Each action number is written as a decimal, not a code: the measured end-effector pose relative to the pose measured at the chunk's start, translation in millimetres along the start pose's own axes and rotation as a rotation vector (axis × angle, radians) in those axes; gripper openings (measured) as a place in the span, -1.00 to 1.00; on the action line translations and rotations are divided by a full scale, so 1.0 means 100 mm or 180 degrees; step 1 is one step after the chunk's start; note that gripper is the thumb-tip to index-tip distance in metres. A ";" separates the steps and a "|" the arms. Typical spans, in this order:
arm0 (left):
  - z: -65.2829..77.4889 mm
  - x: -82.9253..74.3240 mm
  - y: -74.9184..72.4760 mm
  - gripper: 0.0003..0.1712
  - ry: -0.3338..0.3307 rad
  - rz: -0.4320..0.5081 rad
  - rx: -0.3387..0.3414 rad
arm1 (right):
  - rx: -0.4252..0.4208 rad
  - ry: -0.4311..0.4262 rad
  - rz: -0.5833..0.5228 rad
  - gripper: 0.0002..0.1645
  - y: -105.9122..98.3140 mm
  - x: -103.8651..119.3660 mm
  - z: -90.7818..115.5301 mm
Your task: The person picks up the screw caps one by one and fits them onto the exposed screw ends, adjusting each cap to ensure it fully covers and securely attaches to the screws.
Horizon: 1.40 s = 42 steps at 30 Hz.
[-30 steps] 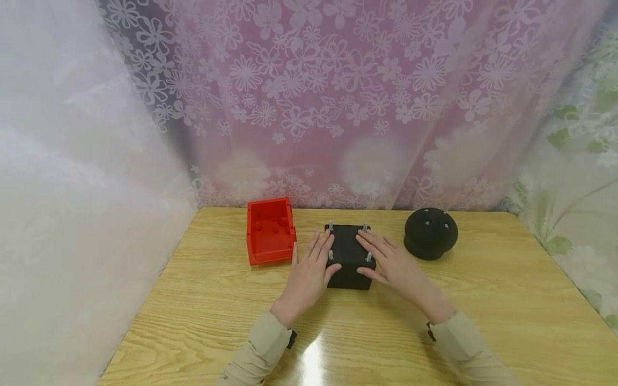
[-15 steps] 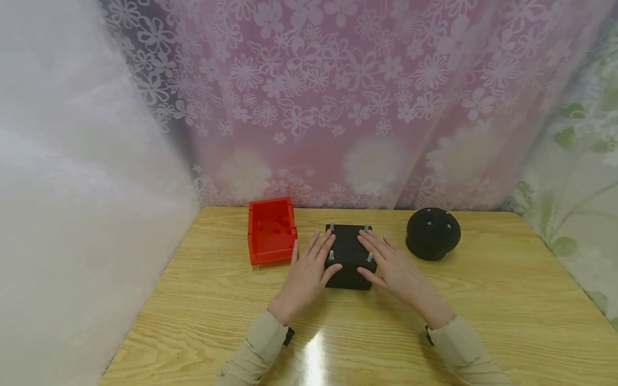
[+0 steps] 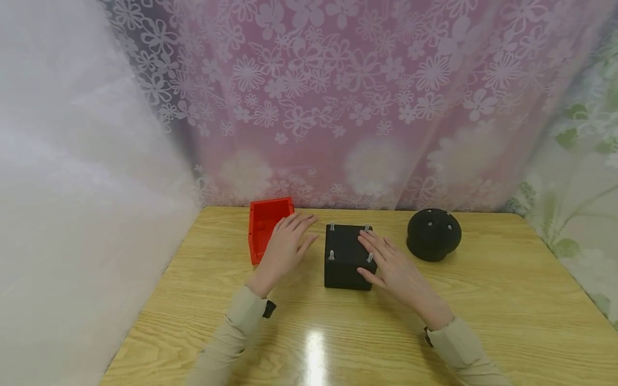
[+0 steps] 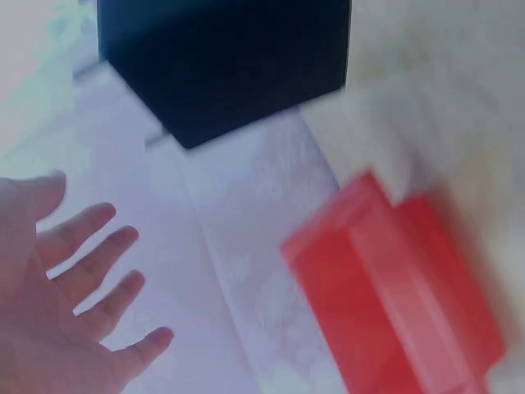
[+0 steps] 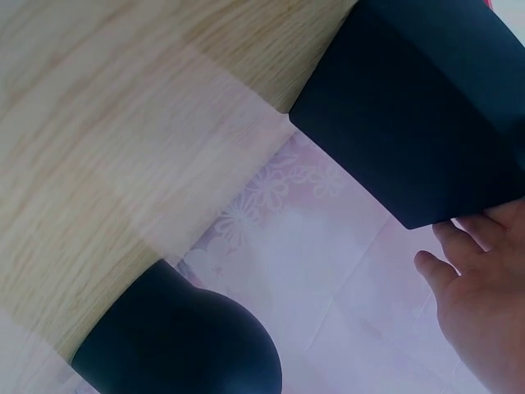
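A black box (image 3: 346,244) with an upright metal pin near each top corner stands mid-table in the head view. The right hand (image 3: 393,271) rests on its right edge, fingers extended and thumb at the front; in the right wrist view, fingertips touch the black box (image 5: 410,115). Off to the left, the left hand (image 3: 285,244) hovers in front of and over a red bin (image 3: 256,230), holding nothing. Its fingers are spread in the left wrist view, apart from both box and red bin (image 4: 369,287). The hand hides much of the bin's inside, where small red pieces partly show.
At the back right stands a round black mushroom-shaped block (image 3: 433,234) with small metal pins in its top. The wooden table (image 3: 386,343) ends at a pink flowered curtain (image 3: 309,107) behind. Pale sheeting hangs on both sides.
The left hand has let go of the black box's left side and moved left to the red bin. The right hand stays on the box, which has not moved.
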<state>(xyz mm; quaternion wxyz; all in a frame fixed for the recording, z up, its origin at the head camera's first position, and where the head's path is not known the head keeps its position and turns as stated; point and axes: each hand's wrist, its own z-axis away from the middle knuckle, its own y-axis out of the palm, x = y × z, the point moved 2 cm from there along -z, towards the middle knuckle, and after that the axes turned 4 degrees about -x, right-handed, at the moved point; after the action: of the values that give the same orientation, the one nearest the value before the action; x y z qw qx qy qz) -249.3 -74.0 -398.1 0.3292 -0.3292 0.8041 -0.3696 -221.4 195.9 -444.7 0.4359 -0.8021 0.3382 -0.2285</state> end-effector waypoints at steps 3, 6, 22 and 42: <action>-0.12 0.16 -0.11 -0.57 -0.0192 -0.0043 -0.0117 | 0.0023 0.0026 -0.0003 -0.05 0.00 0.01 0.00; -0.24 0.32 -0.19 -0.65 -0.0456 -0.0062 -0.0141 | 0.0031 0.0036 -0.0025 -0.04 0.00 0.02 0.00; -0.53 0.89 0.15 -0.81 -0.1554 -0.0307 0.0674 | 0.0074 0.0055 -0.0033 -0.03 -0.01 0.02 0.01; -0.49 1.25 0.61 -0.74 -0.1769 -0.0736 0.1005 | 0.0005 0.0100 -0.0084 -0.08 0.01 0.02 0.02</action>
<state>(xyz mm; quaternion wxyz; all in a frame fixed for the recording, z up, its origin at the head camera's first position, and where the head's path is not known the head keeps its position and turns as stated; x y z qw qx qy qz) -375.6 -121.2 -459.0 0.5386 -0.4514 0.5738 -0.4206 -219.0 195.2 -446.1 0.4281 -0.8025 0.3342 -0.2470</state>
